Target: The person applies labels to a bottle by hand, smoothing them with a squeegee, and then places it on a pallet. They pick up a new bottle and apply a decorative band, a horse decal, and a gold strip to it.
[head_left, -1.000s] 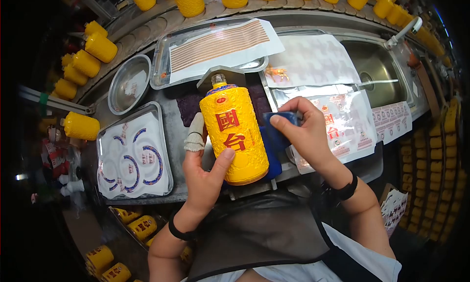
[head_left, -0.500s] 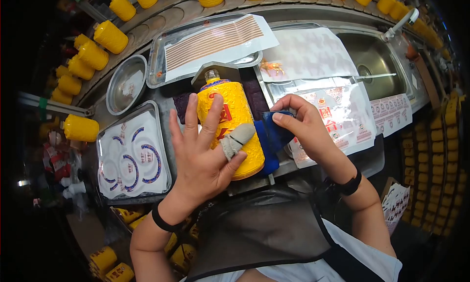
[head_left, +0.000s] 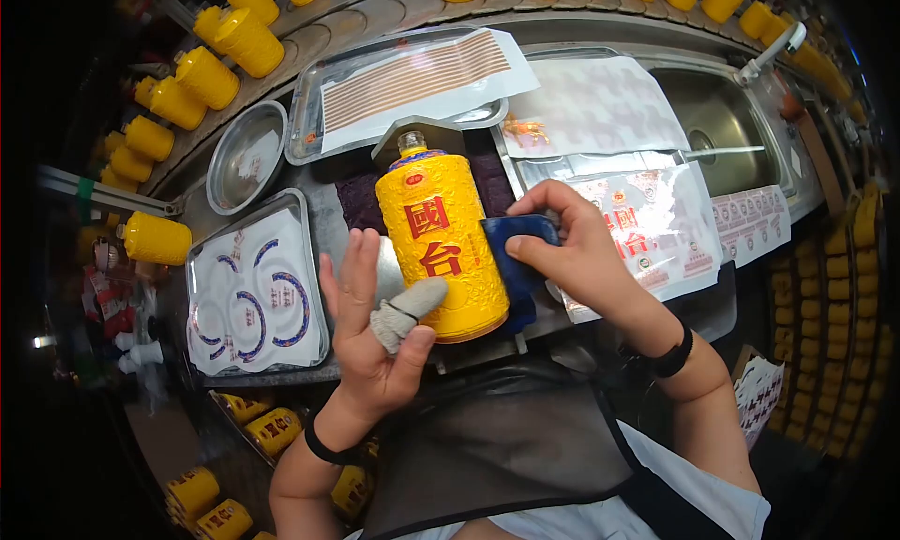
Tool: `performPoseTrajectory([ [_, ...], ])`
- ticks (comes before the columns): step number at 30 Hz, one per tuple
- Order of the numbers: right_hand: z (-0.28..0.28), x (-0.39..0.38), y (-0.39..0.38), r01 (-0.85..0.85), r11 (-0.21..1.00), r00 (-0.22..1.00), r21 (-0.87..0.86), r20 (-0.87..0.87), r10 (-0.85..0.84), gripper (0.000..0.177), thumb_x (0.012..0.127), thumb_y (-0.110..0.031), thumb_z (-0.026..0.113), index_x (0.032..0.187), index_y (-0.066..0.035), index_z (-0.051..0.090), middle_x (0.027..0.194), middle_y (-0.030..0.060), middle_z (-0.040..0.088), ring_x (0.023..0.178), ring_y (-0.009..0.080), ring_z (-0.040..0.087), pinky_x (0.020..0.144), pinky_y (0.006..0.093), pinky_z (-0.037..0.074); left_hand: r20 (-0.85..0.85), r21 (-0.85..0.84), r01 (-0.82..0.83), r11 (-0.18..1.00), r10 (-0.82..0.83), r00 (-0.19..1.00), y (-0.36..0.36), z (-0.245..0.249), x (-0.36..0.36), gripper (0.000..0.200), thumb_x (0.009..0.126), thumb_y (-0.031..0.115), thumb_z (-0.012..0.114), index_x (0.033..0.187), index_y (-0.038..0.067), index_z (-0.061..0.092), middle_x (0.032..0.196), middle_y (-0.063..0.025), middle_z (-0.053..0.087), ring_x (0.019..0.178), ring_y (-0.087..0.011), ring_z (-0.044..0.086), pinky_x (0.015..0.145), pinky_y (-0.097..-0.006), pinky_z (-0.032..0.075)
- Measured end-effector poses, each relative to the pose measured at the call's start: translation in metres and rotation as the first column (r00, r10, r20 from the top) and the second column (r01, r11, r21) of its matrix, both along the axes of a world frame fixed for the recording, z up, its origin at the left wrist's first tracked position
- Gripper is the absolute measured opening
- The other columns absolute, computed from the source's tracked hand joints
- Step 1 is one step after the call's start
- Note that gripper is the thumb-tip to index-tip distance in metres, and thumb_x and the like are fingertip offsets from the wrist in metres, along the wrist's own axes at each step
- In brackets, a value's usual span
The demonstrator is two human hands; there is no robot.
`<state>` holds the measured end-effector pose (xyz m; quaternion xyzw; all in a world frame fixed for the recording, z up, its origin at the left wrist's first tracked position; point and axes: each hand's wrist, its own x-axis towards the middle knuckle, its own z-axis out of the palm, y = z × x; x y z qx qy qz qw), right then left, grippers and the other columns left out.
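Observation:
A yellow embossed bottle (head_left: 441, 306) with large red characters and a clear neck lies tilted on a stand in front of me. My left hand (head_left: 370, 324) is at its lower left side, fingers spread, with a grey-white cloth wrap (head_left: 405, 315) on the index finger. That wrapped fingertip touches or nearly touches the bottle's lower face. My right hand (head_left: 581, 245) pinches a flat dark blue scraper (head_left: 516, 229) between thumb and fingers, its edge at the bottle's right side. A blue cloth (head_left: 516, 301) hangs beneath it, partly hidden.
Trays with decal sheets surround the bottle: blue curved strips (head_left: 289, 310) at left, brown-striped paper (head_left: 412, 82) behind, red-character sheets (head_left: 656, 221) at right. A metal bowl (head_left: 225, 179) stands back left, a sink (head_left: 722, 156) back right. Yellow bottles (head_left: 248, 41) line the conveyor.
My left hand has moved down and left off the bottle's front, uncovering its red characters. My right hand has brought the scraper slightly left, to the bottle's side. Conveyor bottles have shifted.

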<state>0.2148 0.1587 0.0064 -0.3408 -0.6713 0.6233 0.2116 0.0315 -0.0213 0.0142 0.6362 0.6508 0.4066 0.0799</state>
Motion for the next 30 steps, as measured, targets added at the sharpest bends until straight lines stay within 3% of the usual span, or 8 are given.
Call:
performPoseTrajectory([
  [3, -0.003, 0.016, 0.006, 0.100, 0.995, 0.993, 0.008, 0.058, -0.101, 0.024, 0.079, -0.006, 0.069, 0.101, -0.003, 0.060, 0.091, 0.0038, 0.064, 0.083, 0.0083, 0.060, 0.074, 0.0254, 0.050, 0.166, 0.020, -0.085, 0.996, 0.080, 0.983, -0.005, -0.004, -0.002, 0.035, 0.091, 0.021, 0.057, 0.117, 0.002, 0.070, 0.154, -0.0258, 0.033, 0.145, -0.0363, 0.030, 0.118, -0.0527, 0.003],
  [9, -0.001, 0.049, 0.022, 0.107, 0.923, 0.974, -0.369, -0.149, -0.172, 0.017, 0.082, -0.005, 0.063, 0.098, -0.003, 0.059, 0.088, -0.0001, 0.060, 0.083, 0.0065, 0.059, 0.076, 0.0223, 0.048, 0.398, 0.025, -0.105, 0.994, 0.086, 0.913, 0.000, -0.026, 0.000, 0.049, 0.087, 0.014, 0.064, 0.132, -0.003, 0.055, 0.154, -0.0275, 0.032, 0.143, -0.0345, 0.033, 0.116, -0.0471, 0.020],
  [13, 0.013, 0.086, 0.039, 0.185, 0.876, 0.979, -0.445, 0.000, -0.206, 0.017, 0.089, -0.019, 0.064, 0.080, -0.005, 0.059, 0.071, -0.0040, 0.055, 0.065, 0.0027, 0.051, 0.060, 0.0188, 0.039, 0.523, -0.038, -0.100, 0.994, 0.105, 0.846, 0.003, -0.034, 0.010, 0.069, 0.084, 0.008, 0.066, 0.145, -0.005, 0.038, 0.155, -0.0246, 0.032, 0.142, -0.0322, 0.034, 0.116, -0.0396, 0.024],
  [15, 0.017, 0.104, 0.047, 0.260, 0.919, 0.964, -0.297, 0.137, -0.228, 0.018, 0.091, -0.019, 0.065, 0.082, -0.004, 0.060, 0.068, -0.0042, 0.055, 0.060, 0.0016, 0.048, 0.055, 0.0188, 0.037, 0.593, -0.050, -0.074, 0.996, 0.089, 0.800, 0.003, -0.037, 0.014, 0.073, 0.082, 0.006, 0.065, 0.147, -0.006, 0.033, 0.151, -0.0212, 0.037, 0.141, -0.0304, 0.036, 0.116, -0.0384, 0.025],
  [17, 0.011, 0.116, 0.057, 0.330, 0.939, 0.900, 0.101, 0.266, -0.345, 0.012, 0.088, -0.014, 0.067, 0.087, -0.003, 0.064, 0.069, -0.0007, 0.057, 0.061, 0.0042, 0.050, 0.056, 0.0222, 0.040, 0.653, -0.052, -0.059, 0.997, 0.079, 0.753, 0.003, -0.038, 0.014, 0.074, 0.082, 0.007, 0.065, 0.148, -0.005, 0.032, 0.150, -0.0199, 0.038, 0.141, -0.0297, 0.036, 0.117, -0.0384, 0.024],
  [20, 0.004, 0.131, 0.072, 0.114, 0.851, 0.758, 0.513, 0.509, -0.408, 0.019, 0.078, -0.017, 0.071, 0.089, -0.002, 0.065, 0.069, 0.0115, 0.060, 0.064, 0.0194, 0.058, 0.062, 0.0324, 0.046, 0.702, -0.067, -0.063, 0.996, 0.092, 0.707, 0.001, -0.040, 0.011, 0.072, 0.086, 0.012, 0.063, 0.148, -0.005, 0.031, 0.151, -0.0198, 0.037, 0.142, -0.0294, 0.035, 0.118, -0.0404, 0.022],
  [24, 0.011, 0.111, 0.078, -0.080, 0.902, 0.659, 0.424, 0.701, -0.272, 0.020, 0.078, -0.018, 0.068, 0.092, -0.003, 0.067, 0.078, 0.0168, 0.066, 0.076, 0.0340, 0.065, 0.070, 0.0418, 0.049, 0.722, -0.099, -0.075, 0.992, 0.123, 0.681, -0.003, -0.041, 0.005, 0.072, 0.089, 0.017, 0.063, 0.148, -0.005, 0.030, 0.152, -0.0218, 0.036, 0.143, -0.0306, 0.033, 0.118, -0.0409, 0.021],
  [30, 0.017, 0.109, 0.112, -0.145, 0.801, 0.554, 0.581, 0.719, -0.421, 0.020, 0.077, -0.019, 0.069, 0.090, -0.004, 0.067, 0.081, 0.0166, 0.067, 0.080, 0.0363, 0.065, 0.074, 0.0442, 0.050, 0.710, -0.159, -0.087, 0.983, 0.175, 0.682, -0.009, -0.040, -0.003, 0.069, 0.091, 0.020, 0.062, 0.148, -0.005, 0.031, 0.150, -0.0225, 0.037, 0.142, -0.0309, 0.035, 0.118, -0.0412, 0.021],
])
